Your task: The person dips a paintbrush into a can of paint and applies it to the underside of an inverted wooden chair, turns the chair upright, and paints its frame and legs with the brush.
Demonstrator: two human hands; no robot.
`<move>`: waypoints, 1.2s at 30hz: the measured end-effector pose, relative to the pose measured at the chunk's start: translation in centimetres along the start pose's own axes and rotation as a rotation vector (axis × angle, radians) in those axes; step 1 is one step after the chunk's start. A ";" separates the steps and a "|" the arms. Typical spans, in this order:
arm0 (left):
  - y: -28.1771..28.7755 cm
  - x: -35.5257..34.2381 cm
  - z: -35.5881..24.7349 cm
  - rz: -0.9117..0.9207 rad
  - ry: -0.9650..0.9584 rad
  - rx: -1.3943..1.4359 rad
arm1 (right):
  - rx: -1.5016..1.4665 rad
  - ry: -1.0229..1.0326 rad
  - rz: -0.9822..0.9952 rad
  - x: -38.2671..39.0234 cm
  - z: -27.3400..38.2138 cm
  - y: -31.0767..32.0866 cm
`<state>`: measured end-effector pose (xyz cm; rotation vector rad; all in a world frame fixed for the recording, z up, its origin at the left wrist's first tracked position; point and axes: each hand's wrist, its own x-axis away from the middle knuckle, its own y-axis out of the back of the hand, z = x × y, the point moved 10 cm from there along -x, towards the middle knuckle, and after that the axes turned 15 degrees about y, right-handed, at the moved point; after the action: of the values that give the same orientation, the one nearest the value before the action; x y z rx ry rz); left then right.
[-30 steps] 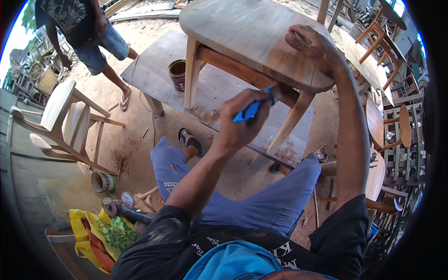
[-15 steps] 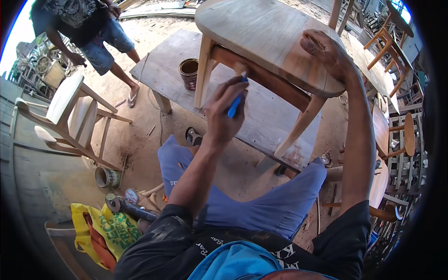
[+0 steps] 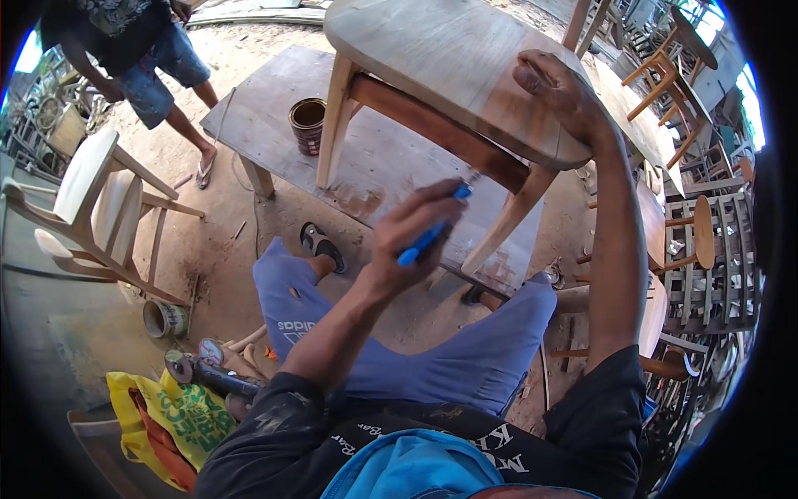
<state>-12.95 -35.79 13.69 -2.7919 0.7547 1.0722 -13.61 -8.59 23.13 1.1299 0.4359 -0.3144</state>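
Note:
A wooden chair [image 3: 432, 50] stands on a low board table; its pale seat has a brown-stained patch toward the right. Under the seat's front edge, the rail [image 3: 432, 125] is reddish brown and darker at its right end. My left hand [image 3: 416, 237] is closed around a blue-handled paintbrush [image 3: 426, 243], its blurred tip near the rail's right end. On the seat's right side rests my right hand [image 3: 561, 96], fingers curled against the wood. An open can [image 3: 308, 137] with brown drips stands on the table, left of the chair's front leg.
The board table [image 3: 274, 100] spans the space before my knees. Another person [image 3: 150, 75] stands at far left. An unfinished chair [image 3: 108, 200], a tin [image 3: 164, 318] and a yellow bag [image 3: 166, 416] are on my left. More furniture [image 3: 673, 83] stands at right.
My left hand and brush have moved right and down along the rail, from its middle toward its right end. My right hand stays on the seat; the whole view has shifted slightly.

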 end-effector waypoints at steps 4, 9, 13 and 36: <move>4.6 -1.6 2.3 -0.428 0.049 -0.190 | 0.049 0.024 0.040 -0.1 1.5 0.3; -3.9 1.4 -1.5 0.073 0.013 0.010 | 0.019 -0.075 0.144 0.6 -0.3 0.0; -2.0 0.8 1.1 -0.017 0.204 0.313 | 0.036 -0.039 0.147 -0.3 1.0 0.3; 1.8 0.0 2.3 -0.324 -0.067 -0.194 | -0.119 -0.111 0.153 0.1 -1.8 -0.8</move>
<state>-15.24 -36.83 12.14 -2.8770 0.1883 1.2222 -14.23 -7.26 21.77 1.0174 0.2647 -0.2128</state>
